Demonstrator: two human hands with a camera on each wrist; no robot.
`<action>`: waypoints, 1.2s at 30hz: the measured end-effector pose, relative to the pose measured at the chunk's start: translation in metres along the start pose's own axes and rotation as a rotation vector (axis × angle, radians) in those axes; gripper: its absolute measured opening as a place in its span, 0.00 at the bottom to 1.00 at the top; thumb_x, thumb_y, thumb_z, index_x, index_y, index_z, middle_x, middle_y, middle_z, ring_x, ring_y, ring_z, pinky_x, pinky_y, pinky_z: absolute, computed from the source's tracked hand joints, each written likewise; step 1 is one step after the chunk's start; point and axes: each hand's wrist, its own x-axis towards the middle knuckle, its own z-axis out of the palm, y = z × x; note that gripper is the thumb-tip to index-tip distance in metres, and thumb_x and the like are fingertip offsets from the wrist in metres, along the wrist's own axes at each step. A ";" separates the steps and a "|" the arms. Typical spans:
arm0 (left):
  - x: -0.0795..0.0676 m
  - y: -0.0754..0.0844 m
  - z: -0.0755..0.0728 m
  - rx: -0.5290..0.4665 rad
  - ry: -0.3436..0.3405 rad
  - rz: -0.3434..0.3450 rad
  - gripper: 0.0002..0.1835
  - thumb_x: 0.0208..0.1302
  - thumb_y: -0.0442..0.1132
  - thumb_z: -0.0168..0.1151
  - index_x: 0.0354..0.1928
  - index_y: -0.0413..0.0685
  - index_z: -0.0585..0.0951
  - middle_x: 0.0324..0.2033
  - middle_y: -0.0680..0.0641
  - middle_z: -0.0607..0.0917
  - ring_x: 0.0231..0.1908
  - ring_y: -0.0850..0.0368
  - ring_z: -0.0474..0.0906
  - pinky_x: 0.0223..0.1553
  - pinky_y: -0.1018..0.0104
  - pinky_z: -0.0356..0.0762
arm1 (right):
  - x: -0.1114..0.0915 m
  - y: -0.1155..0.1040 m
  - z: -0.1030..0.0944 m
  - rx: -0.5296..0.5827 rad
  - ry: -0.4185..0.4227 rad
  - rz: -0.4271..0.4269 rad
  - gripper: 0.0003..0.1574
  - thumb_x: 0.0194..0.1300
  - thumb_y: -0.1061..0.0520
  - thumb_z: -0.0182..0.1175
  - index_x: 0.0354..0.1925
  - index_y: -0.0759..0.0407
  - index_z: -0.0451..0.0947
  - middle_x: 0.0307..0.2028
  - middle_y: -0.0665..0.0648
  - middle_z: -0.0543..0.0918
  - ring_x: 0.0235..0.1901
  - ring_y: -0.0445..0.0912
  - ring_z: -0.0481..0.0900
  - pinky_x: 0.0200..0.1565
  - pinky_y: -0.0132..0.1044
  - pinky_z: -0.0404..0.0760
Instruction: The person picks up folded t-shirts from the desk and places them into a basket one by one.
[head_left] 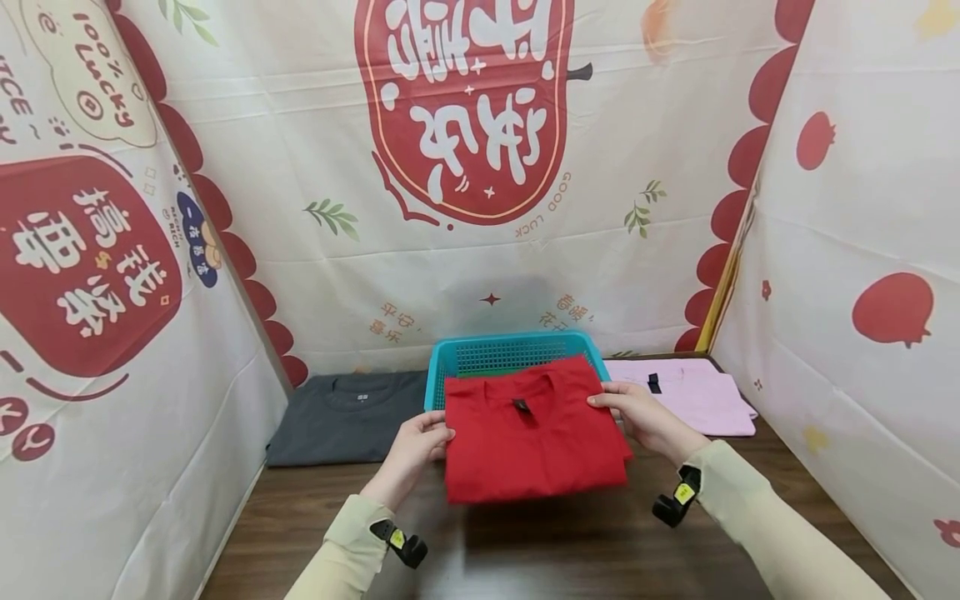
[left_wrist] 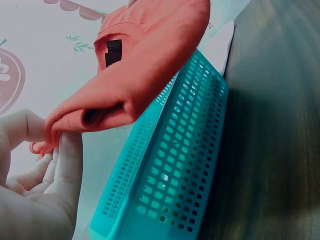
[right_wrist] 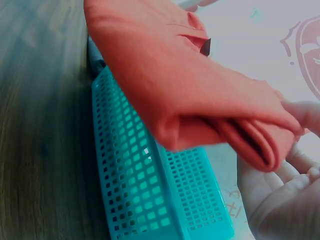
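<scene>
A folded red T-shirt (head_left: 536, 442) with a black neck label is held up between both hands, in front of and partly over a teal plastic basket (head_left: 517, 340). My left hand (head_left: 417, 450) pinches its left edge, thumb on top and fingers beneath, as the left wrist view shows on the shirt (left_wrist: 145, 65). At the right edge my right hand (head_left: 645, 414) grips the folded layers the same way; in the right wrist view the shirt (right_wrist: 185, 90) spans above the basket's perforated side (right_wrist: 130, 165). Something green shows inside the basket, mostly hidden by the shirt.
A folded dark grey T-shirt (head_left: 337, 421) lies left of the basket on the brown wooden table (head_left: 337, 517). To the right lies a folded pink shirt (head_left: 690, 396) with a black label. Printed white cloth walls (head_left: 480, 267) enclose the table at the back and both sides.
</scene>
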 end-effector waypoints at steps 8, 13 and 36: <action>0.010 0.012 0.002 -0.021 0.028 -0.029 0.17 0.63 0.27 0.56 0.53 0.26 0.74 0.31 0.47 0.81 0.27 0.61 0.79 0.33 0.67 0.80 | 0.008 -0.005 -0.001 0.059 0.035 0.033 0.18 0.69 0.55 0.58 0.54 0.63 0.75 0.40 0.51 0.84 0.36 0.45 0.85 0.41 0.41 0.83; 0.021 0.010 0.000 -0.020 0.056 -0.021 0.18 0.62 0.29 0.57 0.54 0.29 0.75 0.33 0.46 0.81 0.26 0.61 0.79 0.32 0.65 0.81 | 0.014 -0.007 -0.002 0.079 0.032 0.021 0.11 0.70 0.57 0.56 0.48 0.59 0.77 0.38 0.50 0.84 0.35 0.44 0.85 0.40 0.39 0.83; 0.053 0.020 0.003 0.047 0.093 0.038 0.19 0.64 0.30 0.58 0.57 0.28 0.76 0.36 0.43 0.83 0.28 0.61 0.81 0.32 0.68 0.80 | 0.043 -0.024 -0.013 0.142 0.076 0.033 0.10 0.71 0.61 0.53 0.36 0.53 0.81 0.36 0.50 0.83 0.32 0.44 0.84 0.38 0.38 0.83</action>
